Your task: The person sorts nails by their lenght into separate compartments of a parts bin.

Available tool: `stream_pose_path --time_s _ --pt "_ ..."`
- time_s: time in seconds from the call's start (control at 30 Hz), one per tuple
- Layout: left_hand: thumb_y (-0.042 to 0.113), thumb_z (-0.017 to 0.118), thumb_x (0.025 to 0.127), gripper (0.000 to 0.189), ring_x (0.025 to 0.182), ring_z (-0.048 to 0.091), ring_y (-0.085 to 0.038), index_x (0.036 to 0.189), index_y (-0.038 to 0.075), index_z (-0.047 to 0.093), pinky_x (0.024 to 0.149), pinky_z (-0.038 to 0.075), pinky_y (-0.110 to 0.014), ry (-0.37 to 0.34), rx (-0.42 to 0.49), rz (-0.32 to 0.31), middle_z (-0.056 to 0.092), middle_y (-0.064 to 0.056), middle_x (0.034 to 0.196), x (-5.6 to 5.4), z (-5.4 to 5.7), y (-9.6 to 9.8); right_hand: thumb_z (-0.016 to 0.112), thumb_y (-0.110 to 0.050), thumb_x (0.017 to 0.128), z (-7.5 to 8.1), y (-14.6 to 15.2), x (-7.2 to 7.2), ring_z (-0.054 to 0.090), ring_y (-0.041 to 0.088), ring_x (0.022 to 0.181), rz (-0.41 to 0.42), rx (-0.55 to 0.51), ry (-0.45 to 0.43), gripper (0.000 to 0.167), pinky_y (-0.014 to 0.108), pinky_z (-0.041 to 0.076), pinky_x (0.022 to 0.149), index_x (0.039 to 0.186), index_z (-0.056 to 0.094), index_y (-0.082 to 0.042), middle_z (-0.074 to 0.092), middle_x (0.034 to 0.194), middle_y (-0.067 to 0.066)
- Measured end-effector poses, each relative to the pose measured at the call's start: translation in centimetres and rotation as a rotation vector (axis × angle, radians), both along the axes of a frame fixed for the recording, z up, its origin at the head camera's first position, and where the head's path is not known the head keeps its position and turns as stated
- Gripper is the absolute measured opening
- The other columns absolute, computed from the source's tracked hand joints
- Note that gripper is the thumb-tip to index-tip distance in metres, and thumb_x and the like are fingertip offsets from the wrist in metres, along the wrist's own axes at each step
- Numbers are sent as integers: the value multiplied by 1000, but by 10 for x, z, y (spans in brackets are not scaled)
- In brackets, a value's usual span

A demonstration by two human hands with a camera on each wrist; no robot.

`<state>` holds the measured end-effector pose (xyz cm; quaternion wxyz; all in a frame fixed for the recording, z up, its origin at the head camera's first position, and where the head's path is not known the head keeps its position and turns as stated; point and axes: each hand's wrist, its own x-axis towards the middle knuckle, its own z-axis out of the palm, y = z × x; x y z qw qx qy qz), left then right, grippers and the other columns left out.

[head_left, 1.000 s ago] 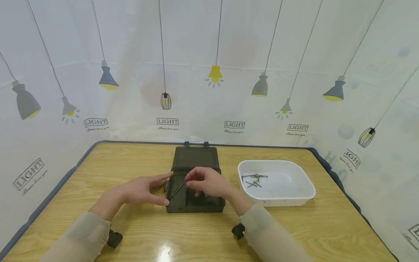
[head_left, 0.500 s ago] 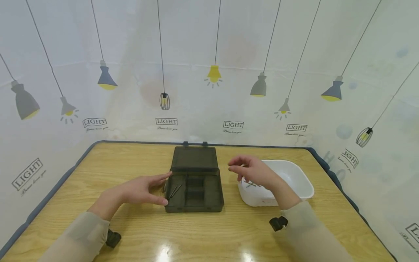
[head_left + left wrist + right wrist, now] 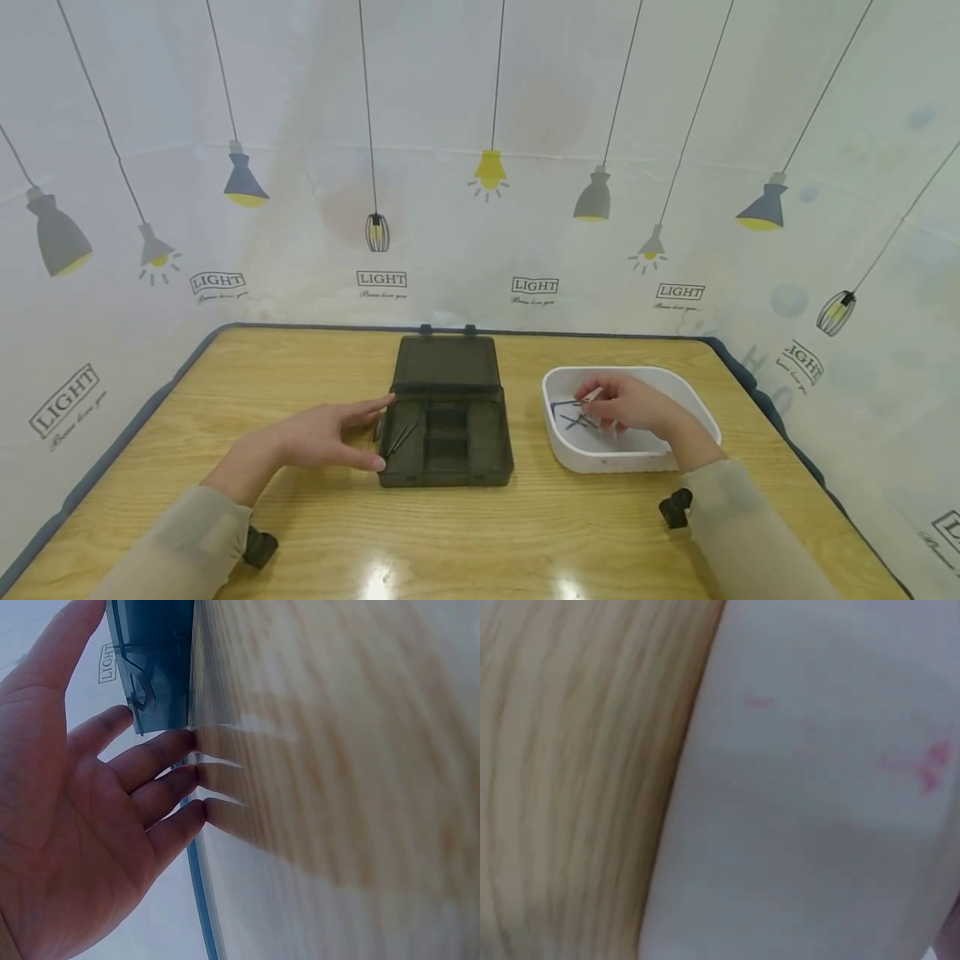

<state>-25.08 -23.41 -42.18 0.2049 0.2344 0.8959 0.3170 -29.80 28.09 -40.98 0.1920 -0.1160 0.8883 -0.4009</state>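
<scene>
My right hand is lowered into the white plastic tray. Its fingers bend downward, with thumb and forefinger near to each other, just beside the loose screws. Whether I pinch one of these screws or only touch them, I cannot tell, because the fingertips are too small to see well there. The loose screws lie crossed over one another, mostly to the left of my right fingertips and on the near side of them. The tray's far wall is beyond my knuckles, and my wrist passes over its near rim. Close below this wrist, the outer wall of the tray carries some red marks.

My left hand is released and holds nothing: its fingers are spread and relaxed. My thumb is at the near left corner of the dark see-through organizer box, my forefinger farther along its left side. A latch is on the box wall beside these fingers.

Just to the right of my left thumb, two screws lie slanted, side by side, in the long left compartment. The lid lies folded back, beyond my left fingertips. This box is well to the left of my right hand, and both containers rest on the wooden table.
</scene>
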Motion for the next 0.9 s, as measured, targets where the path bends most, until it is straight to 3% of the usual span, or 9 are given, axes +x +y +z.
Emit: stream_pose_path --time_s 0.23,0.53,0.9 --pt "58 84 93 106 162 43 -40 177 28 26 130 30 -71 1 -7 6 45 -16 173 0 0 0 75 -17 104 -16 6 -3 56 19 75 56 29 -67 42 28 45 64 142 61 -9 61 92 5" --pt "58 84 94 106 162 42 -39 177 26 25 131 29 -69 4 -5 1 44 -17 174 0 0 0 78 -19 102 -20 4 -6 58 19 77 65 114 9 27 29 47 71 127 69 -13 59 88 4" --pt "57 84 94 106 162 41 -39 177 26 25 131 30 -69 0 1 -2 43 -17 174 0 -1 0 75 -17 103 -23 2 -3 57 17 77 66 103 23 16 29 49 71 118 72 -10 60 87 1"
